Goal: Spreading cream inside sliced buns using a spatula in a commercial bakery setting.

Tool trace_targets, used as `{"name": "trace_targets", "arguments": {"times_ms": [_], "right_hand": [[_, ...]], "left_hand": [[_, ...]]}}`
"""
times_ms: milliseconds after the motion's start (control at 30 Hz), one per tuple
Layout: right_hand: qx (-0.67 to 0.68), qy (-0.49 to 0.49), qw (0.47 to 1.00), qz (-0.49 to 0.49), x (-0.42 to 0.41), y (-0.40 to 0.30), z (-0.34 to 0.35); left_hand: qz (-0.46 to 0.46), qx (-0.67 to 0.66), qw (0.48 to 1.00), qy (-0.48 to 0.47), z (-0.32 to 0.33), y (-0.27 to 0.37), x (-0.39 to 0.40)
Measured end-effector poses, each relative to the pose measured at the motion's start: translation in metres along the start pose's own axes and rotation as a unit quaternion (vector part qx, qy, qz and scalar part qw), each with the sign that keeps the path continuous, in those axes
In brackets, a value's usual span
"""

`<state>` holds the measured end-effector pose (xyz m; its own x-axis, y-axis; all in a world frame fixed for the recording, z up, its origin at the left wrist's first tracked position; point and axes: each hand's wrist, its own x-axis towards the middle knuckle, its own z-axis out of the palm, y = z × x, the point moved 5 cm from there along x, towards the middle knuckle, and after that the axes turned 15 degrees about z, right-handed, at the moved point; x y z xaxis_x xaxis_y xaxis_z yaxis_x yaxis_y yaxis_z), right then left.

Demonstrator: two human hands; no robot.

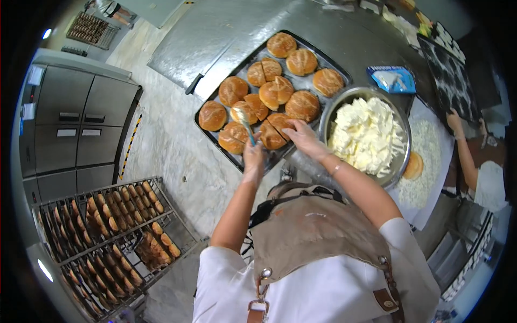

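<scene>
My left hand [253, 156] grips a spatula with a blue handle [251, 137]. Its tip, smeared with white cream [240, 114], is over a bun near the front of a black baking tray [332, 59]. My right hand [303, 137] has its thumb and fingers at the edge of a cut round bun [274, 131]. Both hands appear to wear clear gloves. Several golden buns, some visibly cut, lie on the tray. Right of it stands a metal bowl [407, 133] heaped with pale cream [365, 135].
A long knife [195, 84] lies left of the tray on the metal table [177, 50]. Beyond the bowl is a blue packet [391, 79]. One bun [413, 166] sits on crumb-covered paper [422, 161]. A co-worker's hands [455, 120] hold a dark tray [448, 76]. A bread rack [117, 226] stands lower left.
</scene>
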<state>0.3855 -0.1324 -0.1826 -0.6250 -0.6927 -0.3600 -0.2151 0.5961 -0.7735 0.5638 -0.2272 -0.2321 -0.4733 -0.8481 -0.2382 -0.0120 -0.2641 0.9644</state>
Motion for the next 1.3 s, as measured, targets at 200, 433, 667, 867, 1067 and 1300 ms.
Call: {"name": "trace_targets", "arguments": {"times_ms": [200,433,667,867,1067,1300], "right_hand": [[-0.050,0.148,0.988,-0.004,0.021,-0.015,0.044],[-0.032,0.289,0.943,-0.164,-0.051,-0.063,-0.032],[0.438,0.138,0.888,-0.027,-0.140,-0.066,-0.136],[0.846,-0.168,0.499,-0.086,-0.180,-0.010,-0.167],[0.835,-0.070,0.515,-0.178,-0.215,0.051,-0.198],[0.807,0.065,0.570,-0.140,-0.234,0.063,-0.223]], "left_hand": [[0.068,-0.024,0.997,0.036,0.011,-0.030,0.011],[0.017,-0.171,0.985,0.011,0.033,0.074,-0.034],[0.032,-0.266,0.937,-0.225,0.119,0.163,-0.086],[0.023,-0.050,0.929,-0.367,0.211,0.167,-0.117],[0.287,0.145,0.856,-0.404,0.222,0.183,-0.132],[0.589,0.517,0.476,-0.398,0.242,0.211,-0.184]]}}
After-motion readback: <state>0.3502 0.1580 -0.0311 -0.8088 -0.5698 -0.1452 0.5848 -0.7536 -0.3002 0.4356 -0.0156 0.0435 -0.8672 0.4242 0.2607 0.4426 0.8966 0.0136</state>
